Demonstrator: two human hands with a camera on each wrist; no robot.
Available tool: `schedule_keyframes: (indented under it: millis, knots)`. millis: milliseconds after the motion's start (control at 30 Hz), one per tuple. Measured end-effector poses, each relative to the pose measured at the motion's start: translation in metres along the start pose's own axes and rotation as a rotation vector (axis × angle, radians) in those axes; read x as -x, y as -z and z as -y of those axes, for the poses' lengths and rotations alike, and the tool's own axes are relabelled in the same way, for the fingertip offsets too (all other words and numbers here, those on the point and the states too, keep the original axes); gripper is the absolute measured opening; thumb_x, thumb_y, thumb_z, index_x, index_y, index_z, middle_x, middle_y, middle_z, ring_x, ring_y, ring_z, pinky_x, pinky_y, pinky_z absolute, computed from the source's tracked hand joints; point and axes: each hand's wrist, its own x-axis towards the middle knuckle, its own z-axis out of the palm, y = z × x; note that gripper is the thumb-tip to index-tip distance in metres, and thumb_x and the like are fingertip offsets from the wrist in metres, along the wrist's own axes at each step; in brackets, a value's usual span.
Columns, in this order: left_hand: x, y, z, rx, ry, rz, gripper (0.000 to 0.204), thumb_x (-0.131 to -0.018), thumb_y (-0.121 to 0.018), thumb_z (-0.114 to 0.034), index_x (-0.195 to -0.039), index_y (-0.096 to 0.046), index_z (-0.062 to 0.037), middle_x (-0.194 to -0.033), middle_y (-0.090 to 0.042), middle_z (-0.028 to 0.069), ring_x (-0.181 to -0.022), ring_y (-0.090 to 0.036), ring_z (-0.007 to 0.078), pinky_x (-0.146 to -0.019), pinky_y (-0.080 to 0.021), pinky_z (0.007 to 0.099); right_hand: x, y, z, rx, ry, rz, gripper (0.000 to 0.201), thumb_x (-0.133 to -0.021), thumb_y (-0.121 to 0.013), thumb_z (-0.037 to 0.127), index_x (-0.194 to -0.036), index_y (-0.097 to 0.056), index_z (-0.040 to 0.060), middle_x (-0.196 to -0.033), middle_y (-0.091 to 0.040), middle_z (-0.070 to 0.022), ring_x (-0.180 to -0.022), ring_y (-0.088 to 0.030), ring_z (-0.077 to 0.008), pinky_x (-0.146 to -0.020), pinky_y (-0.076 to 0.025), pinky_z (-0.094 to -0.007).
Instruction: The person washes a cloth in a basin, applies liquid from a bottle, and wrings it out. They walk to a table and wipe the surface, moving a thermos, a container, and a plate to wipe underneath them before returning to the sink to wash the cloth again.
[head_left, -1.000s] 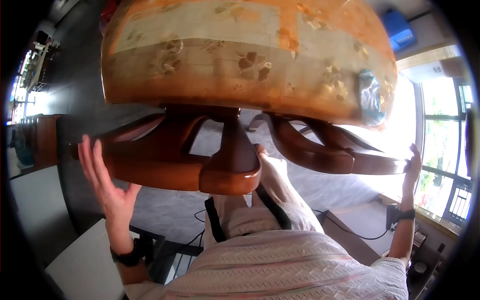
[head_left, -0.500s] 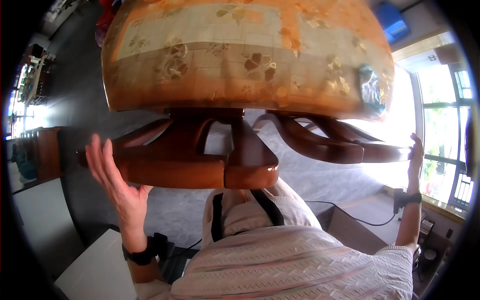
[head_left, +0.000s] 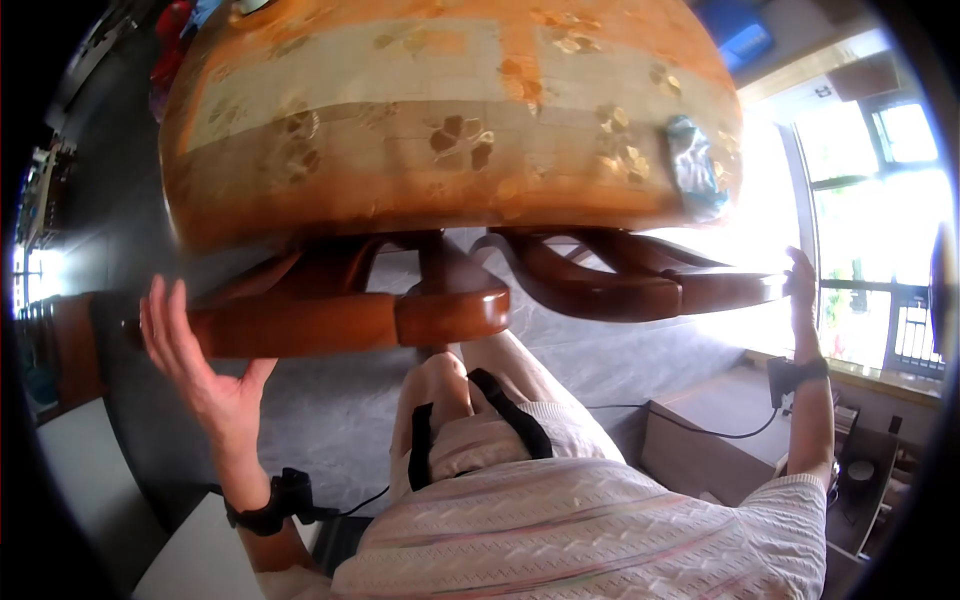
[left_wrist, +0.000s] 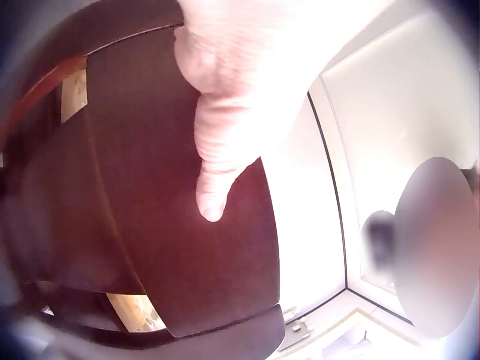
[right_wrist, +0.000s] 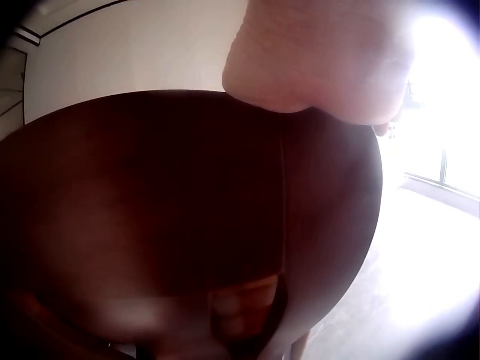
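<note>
Two dark brown wooden chairs stand side by side at a table, their curved backs towards me. My left hand is at the outer end of the left chair, its fingers straight and the thumb spread away from them. In the left wrist view that thumb lies straight along the wooden back. At the far end of the right chair is my right hand. The right wrist view has its palm heel against the top of that chair's back; most of its fingers are hidden there.
A patterned, shiny tablecloth covers the table, with a pale blue crumpled packet near its right edge. Behind my right side stands a grey box-like unit with a cable across it. Tall windows are at the right.
The left chair's back now sits closer to the table edge than a second ago. Both hands have stayed at the chair backs while the view shifted.
</note>
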Motion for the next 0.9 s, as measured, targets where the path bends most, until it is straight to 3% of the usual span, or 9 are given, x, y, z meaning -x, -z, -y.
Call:
schedule_keyframes:
  millis: [67,133,200,333,400,600,633,667,900]
  knots:
    - [-0.002,0.003,-0.003,0.004,0.016,0.030,0.085,-0.067,-0.073,-0.045,-0.133,-0.038,-0.0036,-0.138,-0.037,0.0135,-0.129,-0.031,0.0343,-0.106,-0.022,0.0486,0.002,-0.001,0.021,-0.005,-0.222,0.037,0.027,-0.088,-0.039,0.010,-0.106,-0.059,0.0057,-0.091,-0.059,0.0013,-0.053,-0.045,-0.0047,-0.051,-0.041,-0.0224]
    - [-0.002,0.005,-0.003,0.007,0.027,0.055,0.086,-0.067,-0.072,-0.047,-0.133,-0.037,-0.0037,-0.138,-0.037,0.0134,-0.130,-0.030,0.0338,-0.107,-0.021,0.0484,-0.012,0.001,0.036,0.251,0.007,0.250,0.027,-0.085,-0.040,0.008,-0.105,-0.059,0.0054,-0.083,-0.057,-0.0008,-0.057,-0.049,-0.0080,-0.053,-0.043,-0.0249]
    - [-0.005,0.009,-0.003,0.035,0.030,0.108,0.083,-0.070,-0.070,-0.043,-0.134,-0.036,-0.0037,-0.140,-0.036,0.0133,-0.131,-0.028,0.0333,-0.108,-0.018,0.0480,-0.026,0.014,0.069,0.594,-0.109,0.413,0.029,-0.083,-0.047,0.011,-0.111,-0.057,0.0071,-0.094,-0.058,-0.0082,-0.069,-0.054,-0.0128,-0.053,-0.046,-0.0254]
    - [-0.001,0.010,0.008,0.304,0.126,0.137,0.071,-0.085,-0.051,-0.043,-0.137,-0.031,0.0005,-0.142,-0.033,0.0145,-0.133,-0.026,0.0291,-0.110,-0.015,0.0440,-0.092,0.019,0.139,0.507,-0.551,0.559,0.050,-0.087,-0.054,0.021,-0.133,-0.038,0.0099,-0.106,-0.057,-0.0124,-0.082,-0.063,-0.0216,-0.049,-0.056,-0.0310]
    - [-0.004,0.009,0.007,0.219,0.159,0.169,0.068,-0.092,-0.027,-0.053,-0.140,-0.028,-0.0050,-0.141,-0.034,0.0171,-0.132,-0.028,0.0324,-0.110,-0.015,0.0483,-0.122,-0.004,0.173,0.591,-0.602,0.583,0.056,-0.086,-0.055,0.021,-0.136,-0.032,0.0100,-0.109,-0.056,-0.0151,-0.084,-0.065,-0.0262,-0.050,-0.057,-0.0333]
    - [0.001,0.005,0.017,-0.023,0.254,0.219,0.067,-0.093,-0.016,-0.052,-0.139,-0.031,-0.0059,-0.141,-0.035,0.0147,-0.133,-0.028,0.0293,-0.110,-0.015,0.0493,-0.170,-0.078,0.179,0.569,-0.536,0.939,0.063,-0.086,-0.055,0.023,-0.140,-0.024,0.0096,-0.120,-0.050,-0.0217,-0.083,-0.066,-0.0292,-0.053,-0.058,-0.0359]
    - [0.005,0.004,0.021,0.036,0.265,0.191,0.061,-0.094,-0.026,-0.047,-0.137,-0.034,-0.0046,-0.140,-0.036,0.0150,-0.133,-0.027,0.0290,-0.110,-0.016,0.0472,-0.175,-0.091,0.176,0.606,-0.530,0.976,0.065,-0.086,-0.055,0.025,-0.140,-0.023,0.0098,-0.121,-0.050,-0.0220,-0.082,-0.066,-0.0292,-0.054,-0.058,-0.0360]
    - [-0.038,0.010,-0.049,0.132,0.266,0.130,0.060,-0.096,-0.027,-0.046,-0.129,-0.044,0.0014,-0.130,-0.046,0.0198,-0.123,-0.038,0.0360,-0.107,-0.020,0.0438,-0.182,-0.101,0.172,0.641,-0.520,1.013,0.067,-0.086,-0.055,0.027,-0.141,-0.021,0.0100,-0.121,-0.049,-0.0223,-0.082,-0.066,-0.0292,-0.055,-0.058,-0.0361]
    - [-0.051,0.020,-0.055,0.066,0.267,0.236,0.042,-0.097,-0.037,-0.027,-0.119,-0.052,0.0047,-0.123,-0.050,0.0219,-0.117,-0.044,0.0355,-0.103,-0.028,0.0430,-0.237,-0.094,0.230,0.546,-0.377,1.077,0.071,-0.086,-0.055,0.036,-0.141,-0.021,0.0068,-0.124,-0.046,-0.0249,-0.081,-0.066,-0.0308,-0.057,-0.058,-0.0359]
